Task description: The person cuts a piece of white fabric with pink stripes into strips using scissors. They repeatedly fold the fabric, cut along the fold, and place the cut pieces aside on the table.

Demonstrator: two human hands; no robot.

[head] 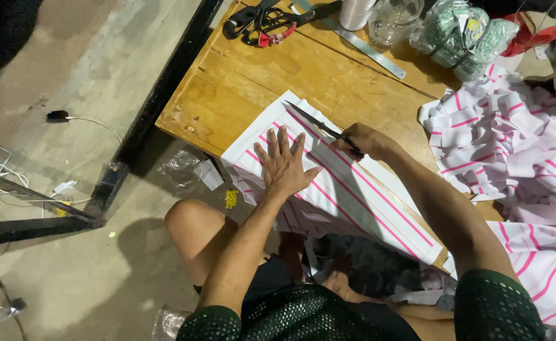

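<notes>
Striped fabric, white with pink lines, lies on the desk's near edge. We press our left hand flat and open on it; our right hand grips scissors. Far right, greenish plastic packages sit beside a clear glass jar.

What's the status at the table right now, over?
Left hand flat on the striped fabric, pinning it. Right hand gripping scissors, blades open over the cloth. Nothing in the cutting path; fabric scraps piled at right.
</notes>
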